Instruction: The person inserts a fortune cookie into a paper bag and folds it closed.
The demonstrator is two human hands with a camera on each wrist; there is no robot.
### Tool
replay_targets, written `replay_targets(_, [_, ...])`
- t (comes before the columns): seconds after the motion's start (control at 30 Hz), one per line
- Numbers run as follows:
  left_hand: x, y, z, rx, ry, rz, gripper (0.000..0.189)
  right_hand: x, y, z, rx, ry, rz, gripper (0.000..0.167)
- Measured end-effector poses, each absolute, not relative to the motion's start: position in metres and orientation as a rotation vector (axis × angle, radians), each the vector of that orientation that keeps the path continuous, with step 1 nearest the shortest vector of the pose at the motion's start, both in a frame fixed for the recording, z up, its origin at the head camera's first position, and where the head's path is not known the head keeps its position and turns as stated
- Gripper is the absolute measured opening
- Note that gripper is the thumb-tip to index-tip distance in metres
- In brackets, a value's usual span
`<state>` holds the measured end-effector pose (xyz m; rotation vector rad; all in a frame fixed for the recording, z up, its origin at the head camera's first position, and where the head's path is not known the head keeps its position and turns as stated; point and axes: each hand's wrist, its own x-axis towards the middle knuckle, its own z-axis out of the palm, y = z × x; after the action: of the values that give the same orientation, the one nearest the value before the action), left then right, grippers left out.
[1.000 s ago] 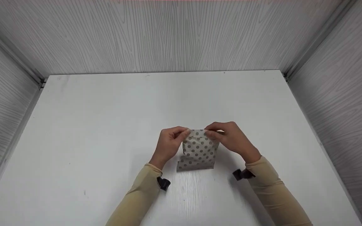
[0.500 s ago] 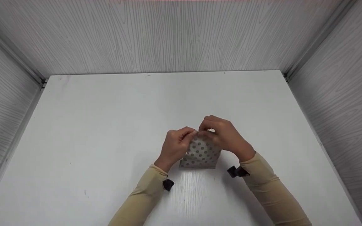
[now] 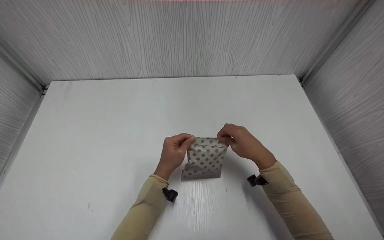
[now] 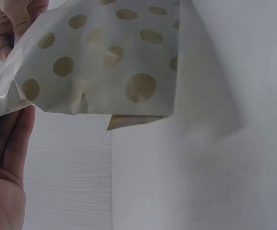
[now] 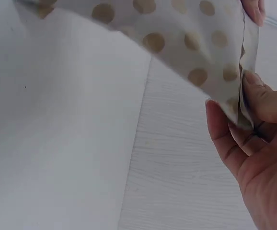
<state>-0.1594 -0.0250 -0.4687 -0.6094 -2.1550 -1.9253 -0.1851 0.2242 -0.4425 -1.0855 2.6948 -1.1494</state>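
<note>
A small white paper bag with tan polka dots is held up by its top edge, its bottom close to the white table. My left hand pinches the bag's upper left corner between thumb and fingers. At the upper right corner, my right hand pinches the paper the same way. In the right wrist view, the right thumb presses on the bag's folded rim, with fingers behind it. The left wrist view has the bag bulging slightly, a flap folded at its lower edge. What the bag contains is hidden.
The white table runs back to a grey wood-grain panel. Similar panels stand at the left and right. A black wrist strap mount sits on the left sleeve, another mount on the right.
Half a second ago both hands were close together at the bag's top, bunching it. Now they are apart, and the top edge is stretched straight; the bag has shifted slightly left.
</note>
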Motion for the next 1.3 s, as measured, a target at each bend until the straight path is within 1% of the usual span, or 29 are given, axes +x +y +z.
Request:
replay_targets(0.13, [-0.153, -0.032, -0.454, -0.599, -2.179, -1.931, 0.012, -0.185, 0.228, -0.444, -1.043, 2.675, -1.154, 0.009])
replay_targets(0.53, [-0.154, -0.040, -0.463, -0.468, -2.243, -1.947, 0.011, -0.185, 0.227, -0.446, -1.027, 2.695, -1.139, 0.015])
replay_targets(0.77, [-0.172, -0.039, -0.495, -0.392, -2.252, -1.967, 0.012, -0.190, 0.228, -0.449, -1.043, 2.674, -1.212, 0.015])
replay_targets(0.87, [-0.175, -0.040, -0.501, -0.335, -2.243, -2.026, 0.014, -0.194, 0.227, -0.451, -1.031, 2.645, -1.229, 0.015])
replay_targets(1.0, [-0.179, -0.043, -0.507, -0.287, -2.241, -2.163, 0.020, -0.198, 0.226, -0.454, -0.962, 2.622, -1.211, 0.015])
replay_targets(1.13, [-0.186, -0.043, -0.511, -0.236, -2.291, -2.211, 0.021, -0.204, 0.227, -0.458, -0.823, 2.613, -1.197, 0.014])
replay_targets(1.3, [-0.197, -0.039, -0.518, -0.067, -2.460, -2.147, 0.023, -0.212, 0.226, -0.472, -0.628, 2.608, -1.131, 0.022])
